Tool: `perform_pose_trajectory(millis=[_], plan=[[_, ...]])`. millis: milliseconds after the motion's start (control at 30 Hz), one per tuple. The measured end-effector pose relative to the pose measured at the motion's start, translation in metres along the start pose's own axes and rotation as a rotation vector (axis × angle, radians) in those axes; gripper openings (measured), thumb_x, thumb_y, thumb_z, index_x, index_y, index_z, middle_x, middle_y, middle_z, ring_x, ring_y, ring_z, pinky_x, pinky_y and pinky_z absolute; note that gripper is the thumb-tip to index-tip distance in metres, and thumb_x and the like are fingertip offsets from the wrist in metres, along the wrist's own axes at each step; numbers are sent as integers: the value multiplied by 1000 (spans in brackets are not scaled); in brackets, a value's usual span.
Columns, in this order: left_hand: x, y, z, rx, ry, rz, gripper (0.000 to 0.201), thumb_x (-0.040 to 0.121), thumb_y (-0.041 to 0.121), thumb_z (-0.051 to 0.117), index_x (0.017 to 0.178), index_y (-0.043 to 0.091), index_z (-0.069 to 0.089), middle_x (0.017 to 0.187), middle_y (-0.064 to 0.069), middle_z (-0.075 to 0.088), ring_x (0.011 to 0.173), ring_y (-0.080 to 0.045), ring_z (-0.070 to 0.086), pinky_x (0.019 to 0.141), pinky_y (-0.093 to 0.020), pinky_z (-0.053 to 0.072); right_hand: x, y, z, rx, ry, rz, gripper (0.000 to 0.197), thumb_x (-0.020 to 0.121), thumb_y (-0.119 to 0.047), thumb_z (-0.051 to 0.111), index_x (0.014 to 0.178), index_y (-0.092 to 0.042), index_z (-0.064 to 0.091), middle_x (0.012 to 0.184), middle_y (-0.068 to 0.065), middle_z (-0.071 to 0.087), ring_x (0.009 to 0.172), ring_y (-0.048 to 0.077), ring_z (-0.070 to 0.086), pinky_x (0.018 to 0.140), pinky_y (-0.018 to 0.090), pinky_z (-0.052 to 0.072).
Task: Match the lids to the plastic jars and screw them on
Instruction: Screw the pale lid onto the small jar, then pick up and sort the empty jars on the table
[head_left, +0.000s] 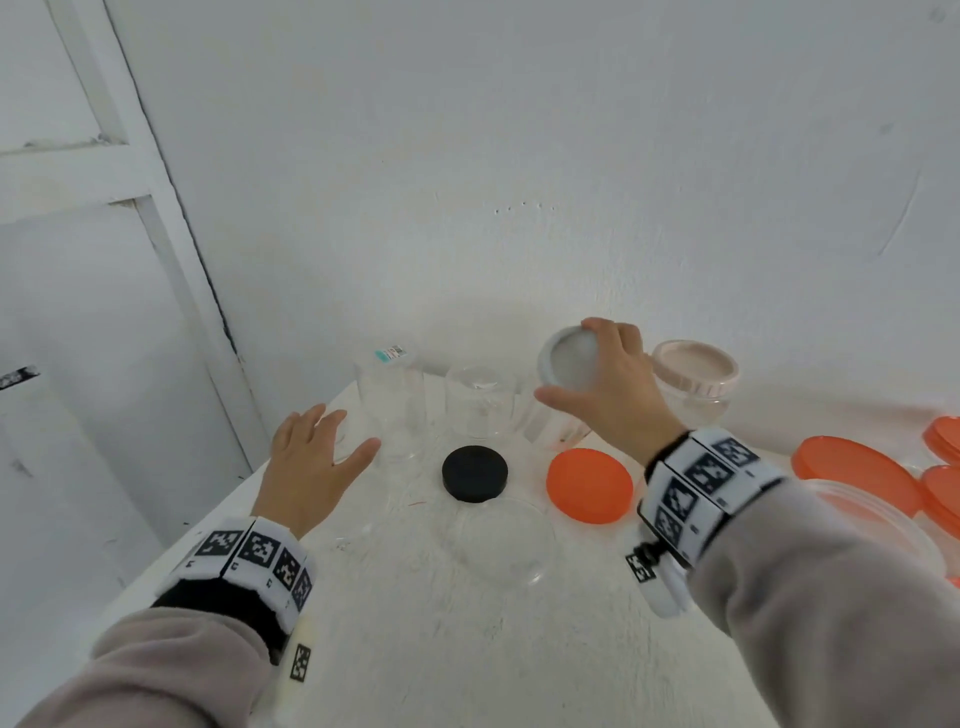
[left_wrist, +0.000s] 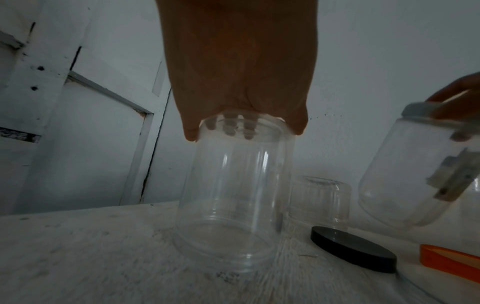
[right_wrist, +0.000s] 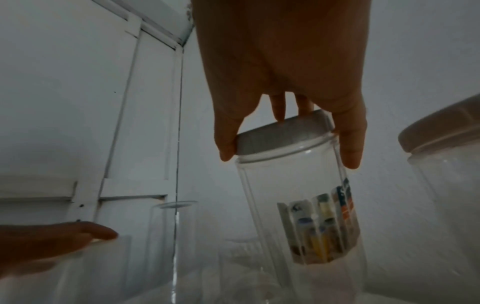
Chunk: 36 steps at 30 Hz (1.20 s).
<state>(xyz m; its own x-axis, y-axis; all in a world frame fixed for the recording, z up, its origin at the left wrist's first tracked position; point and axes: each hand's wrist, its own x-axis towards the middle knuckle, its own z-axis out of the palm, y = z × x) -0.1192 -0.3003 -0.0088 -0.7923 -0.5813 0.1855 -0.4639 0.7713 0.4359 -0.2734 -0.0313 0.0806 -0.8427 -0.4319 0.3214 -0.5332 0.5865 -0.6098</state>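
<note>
R hand (head_left: 610, 387) fingers (right_wrist: 350, 142) grasp grey lid (right_wrist: 283, 133) on tilted jar (right_wrist: 298, 205). L hand (head_left: 311, 462) fingers spread, resting atop clear jar (left_wrist: 233, 195), w/ black lid (head_left: 475, 473) just right.

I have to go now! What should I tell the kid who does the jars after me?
Right hand grips the grey lid on a tilted labelled jar.
Left hand rests open on an open clear jar.
Done: pink-lidded jar by the wall.
Left: black lid and orange lid lie loose on the table; open jars need matching.
</note>
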Motion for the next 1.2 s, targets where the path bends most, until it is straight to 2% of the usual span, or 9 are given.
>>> perform_pose_trajectory(millis=[133,267,567,733,867,967,1033,1100,1200], plan=[[2,0,1,-11,-3,-6,69,91,56,44,147,17,32,158,-7,18,147,-25,7,118,-38,5,30,7,20,-30,9,53,86,73,-37,80,139,-15,30,137,5,30,120,32,34,87,33,32],[1,-1,1,-23,9,-2,70,91,57,45,147,17,34,158,-6,19,146,-24,7,117,-38,5,44,9,31,-91,-67,94,81,75,-41,78,135,-11,33,133,7,34,117,32,37,86,34,35],[-1,-2,2,-29,26,12,69,90,58,46,145,17,36,158,-7,20,146,-25,7,117,-38,4,61,-6,25,-442,-169,162,70,84,-54,60,135,-11,38,133,14,34,117,37,38,85,37,35],[-2,0,1,-30,32,10,69,90,57,46,145,17,36,157,-7,21,146,-25,7,117,-38,5,61,-13,24,-489,-248,198,52,92,-44,52,134,-13,44,133,10,33,119,35,35,80,35,33],[-3,1,-1,-27,26,9,69,91,57,46,146,17,35,158,-6,21,146,-25,7,117,-38,5,53,-15,26,-556,-328,137,55,95,-42,49,139,-13,37,142,12,28,123,35,33,85,36,33],[-3,1,-1,-23,28,10,69,91,57,45,146,17,35,158,-6,21,146,-25,7,117,-38,5,40,-19,32,-642,-261,101,56,92,-44,53,138,-16,36,146,12,24,127,35,30,95,44,35],[-2,1,0,-13,29,16,69,91,57,45,145,16,35,157,-7,22,146,-25,8,118,-38,5,31,-20,40,-686,-190,-52,56,90,-40,54,137,-16,35,147,14,21,134,37,23,106,49,30],[-2,0,0,-9,30,16,68,91,57,45,145,16,36,157,-7,22,146,-25,9,118,-39,6,19,-21,51,-676,-165,-235,54,90,-33,54,137,-13,35,148,16,20,139,38,15,113,49,22],[-2,0,0,-4,34,19,68,91,57,44,145,16,36,157,-8,23,146,-26,9,118,-39,6,-2,-22,71,-640,-253,-387,52,92,-32,52,136,-9,37,146,14,25,138,33,19,111,42,25]])
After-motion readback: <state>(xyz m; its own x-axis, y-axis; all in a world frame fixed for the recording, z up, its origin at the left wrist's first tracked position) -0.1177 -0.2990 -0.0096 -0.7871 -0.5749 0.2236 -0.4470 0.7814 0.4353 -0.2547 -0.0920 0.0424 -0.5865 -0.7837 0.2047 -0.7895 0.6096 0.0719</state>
